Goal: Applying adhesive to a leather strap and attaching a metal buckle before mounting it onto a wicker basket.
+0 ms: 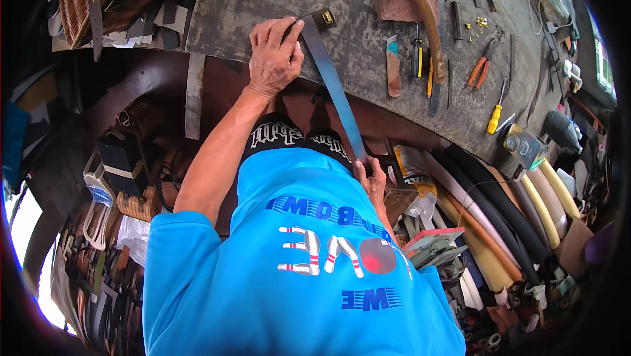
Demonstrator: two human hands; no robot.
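A long dark strap, glossy with a bluish sheen, runs from the worktable's edge down toward my lap. Its upper end bends over and carries a small brass-coloured fitting. My left hand is closed at that end, its curled fingers pressing the strap on the tabletop just left of the fitting. The other end goes into my right hand, which is closed on it low beside my right thigh. Between the two hands the strap is stretched out straight. Some fingertips of both hands are hidden.
On the worktable a hammer leans over a reddish block. Orange-handled pliers, a yellow screwdriver and small brass pieces lie right. A woven case stands far left; material rolls fill the lower right.
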